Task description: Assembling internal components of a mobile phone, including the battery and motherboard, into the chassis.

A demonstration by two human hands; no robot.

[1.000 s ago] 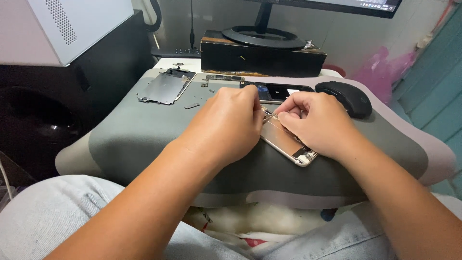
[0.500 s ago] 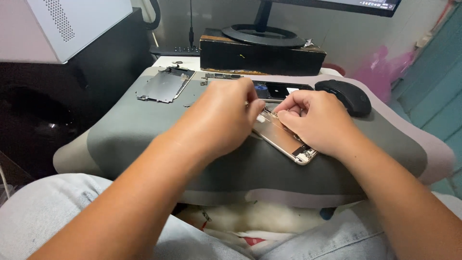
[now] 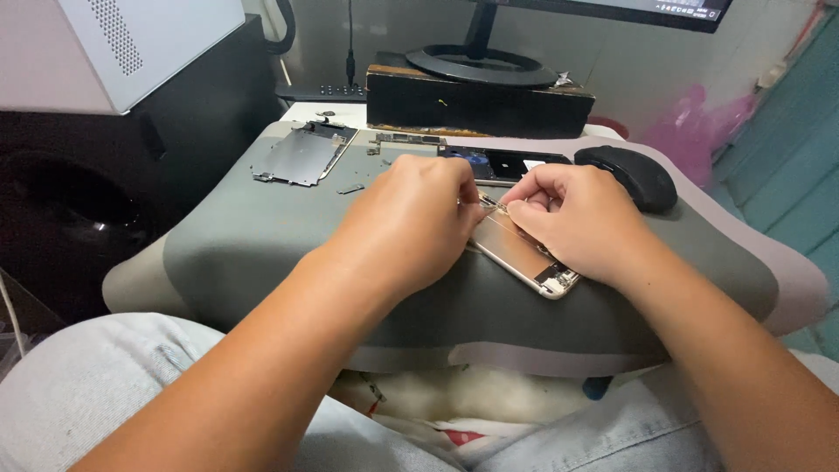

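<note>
Mostly centre frame, head view: both hands meet over an opened phone body (image 3: 523,253), a pale gold metal shell lying tilted on a grey cushion (image 3: 262,253) that sits across the person's lap.

Left hand (image 3: 406,223) comes in from lower left, knuckles up, fingers curled down onto the upper end of the phone body. What it pinches is hidden under the hand; cannot tell how the grip stands.

Right hand (image 3: 581,218) comes in from lower right, thumb and forefinger pinched narrow at a small part on the phone body's top edge, just beside the left fingertips. The part itself is too small to make out. Heel of this hand rests over the shell's right side; the lower corner of the shell shows clear beneath it.

Upper left of centre on the cushion: a flat grey metal plate (image 3: 301,156), well apart from the hands. Above the hands: a dark phone screen panel (image 3: 511,163), lying flat. Right of it, a black mouse (image 3: 631,175) near the right hand.

Top of frame: monitor stand (image 3: 485,63) on a dark wooden block (image 3: 476,100). Upper left: white perforated case (image 3: 131,44). Bottom: light denim jeans (image 3: 105,385).
</note>
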